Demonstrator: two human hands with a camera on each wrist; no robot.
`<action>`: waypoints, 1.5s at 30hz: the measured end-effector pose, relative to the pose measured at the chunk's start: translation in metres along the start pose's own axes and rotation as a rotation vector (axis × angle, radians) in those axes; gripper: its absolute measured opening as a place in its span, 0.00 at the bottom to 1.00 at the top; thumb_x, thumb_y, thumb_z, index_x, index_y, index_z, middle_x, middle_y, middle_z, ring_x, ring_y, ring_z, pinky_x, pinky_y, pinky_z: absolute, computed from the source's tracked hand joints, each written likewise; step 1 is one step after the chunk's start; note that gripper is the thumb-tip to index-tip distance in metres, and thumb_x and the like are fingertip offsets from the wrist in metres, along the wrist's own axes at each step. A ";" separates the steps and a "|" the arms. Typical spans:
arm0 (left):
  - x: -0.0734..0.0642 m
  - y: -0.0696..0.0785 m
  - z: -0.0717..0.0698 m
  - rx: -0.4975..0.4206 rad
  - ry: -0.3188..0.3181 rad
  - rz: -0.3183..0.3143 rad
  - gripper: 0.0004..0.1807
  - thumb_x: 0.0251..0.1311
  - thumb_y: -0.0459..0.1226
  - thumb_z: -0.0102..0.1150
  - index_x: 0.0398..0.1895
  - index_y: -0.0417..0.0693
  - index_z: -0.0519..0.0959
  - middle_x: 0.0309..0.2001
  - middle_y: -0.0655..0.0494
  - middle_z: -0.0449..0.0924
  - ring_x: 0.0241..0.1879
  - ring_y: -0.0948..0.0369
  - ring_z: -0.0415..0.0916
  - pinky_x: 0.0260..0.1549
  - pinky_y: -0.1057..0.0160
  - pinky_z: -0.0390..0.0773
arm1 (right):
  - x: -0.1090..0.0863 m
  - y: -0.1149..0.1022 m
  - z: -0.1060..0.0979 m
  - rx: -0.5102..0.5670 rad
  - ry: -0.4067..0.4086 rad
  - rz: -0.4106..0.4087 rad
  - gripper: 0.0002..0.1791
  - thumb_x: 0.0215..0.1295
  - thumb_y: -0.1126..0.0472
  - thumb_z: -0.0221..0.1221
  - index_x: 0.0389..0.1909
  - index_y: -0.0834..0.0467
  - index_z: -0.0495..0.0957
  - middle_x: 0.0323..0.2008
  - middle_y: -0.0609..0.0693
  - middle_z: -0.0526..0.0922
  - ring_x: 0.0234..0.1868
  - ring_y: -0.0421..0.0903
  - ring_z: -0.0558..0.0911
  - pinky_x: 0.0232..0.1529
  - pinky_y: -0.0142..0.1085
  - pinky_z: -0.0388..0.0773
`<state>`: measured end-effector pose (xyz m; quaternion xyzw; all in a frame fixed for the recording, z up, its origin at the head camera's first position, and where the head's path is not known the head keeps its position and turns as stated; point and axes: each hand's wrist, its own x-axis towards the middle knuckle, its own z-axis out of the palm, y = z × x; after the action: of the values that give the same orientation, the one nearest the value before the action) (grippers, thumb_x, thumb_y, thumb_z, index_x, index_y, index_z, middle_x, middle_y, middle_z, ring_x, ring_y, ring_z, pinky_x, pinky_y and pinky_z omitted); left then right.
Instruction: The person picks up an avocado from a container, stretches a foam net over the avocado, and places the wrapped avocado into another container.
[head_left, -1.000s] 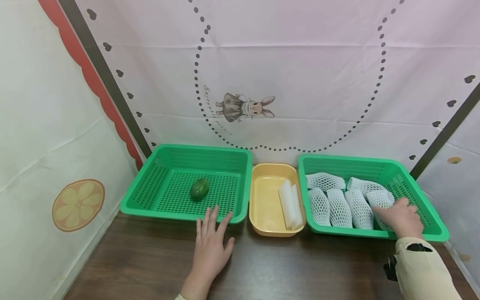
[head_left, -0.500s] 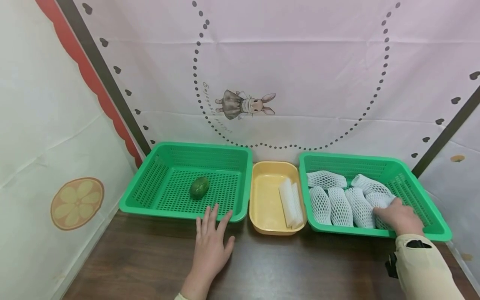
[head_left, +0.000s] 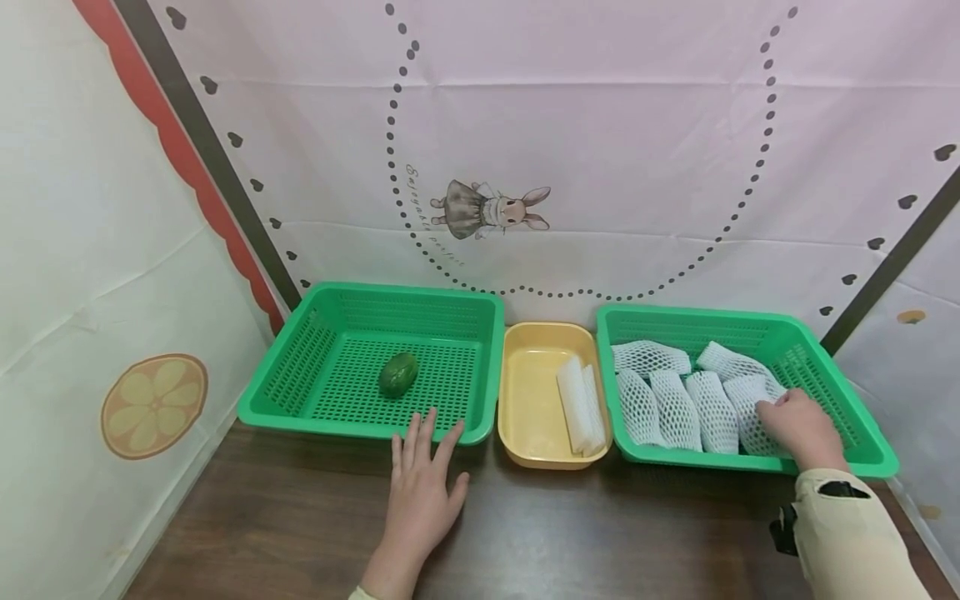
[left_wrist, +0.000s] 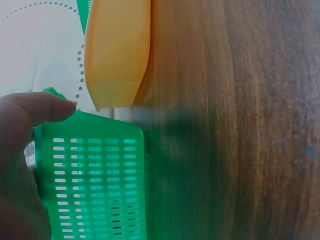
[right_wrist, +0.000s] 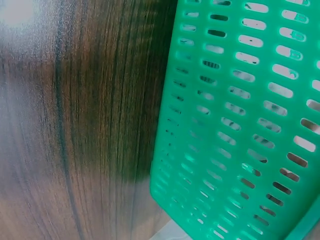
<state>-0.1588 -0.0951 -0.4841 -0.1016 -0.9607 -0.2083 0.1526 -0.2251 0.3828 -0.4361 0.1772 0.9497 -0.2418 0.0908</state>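
In the head view, my left hand point(head_left: 424, 487) lies with spread fingers at the near rim of the left green basket point(head_left: 315, 423). Inside that basket sits one small dark green melon-like fruit point(head_left: 398, 375). My right hand point(head_left: 806, 429) reaches into the right green basket point(head_left: 847, 392), its thumb and curled fingers gripping the upper right part of a white foam-net-wrapped item point(head_left: 750, 414). Several other foam-net-wrapped items point(head_left: 677, 410) lie beside it; what the nets cover is hidden. The right wrist view shows only the basket's slotted wall point(right_wrist: 245, 120) and the table, not the hand.
Between the baskets stands a yellow tray point(head_left: 528, 417) with flat white foam nets point(head_left: 581, 408) along its right side. All three containers stand on a dark wooden table point(head_left: 600, 533) against a printed cloth wall point(head_left: 637, 167).
In the right basket, the front-row wrapped items have shifted slightly left, and the gripped one is more upright. My right hand has turned and risen a little on it. The left hand stays put.
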 end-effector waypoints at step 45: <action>0.039 -0.005 -0.074 -0.240 -0.136 0.017 0.23 0.61 0.43 0.57 0.60 0.54 0.72 0.61 0.51 0.68 0.61 0.49 0.60 0.59 0.43 0.56 | -0.062 -0.056 -0.009 0.300 0.226 -0.153 0.38 0.69 0.41 0.41 0.66 0.68 0.53 0.64 0.73 0.53 0.62 0.72 0.52 0.50 0.67 0.56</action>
<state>-0.1774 -0.1261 -0.4084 -0.1414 -0.9361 -0.3131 0.0755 -0.1899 0.3231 -0.3880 0.1423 0.9179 -0.3652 -0.0625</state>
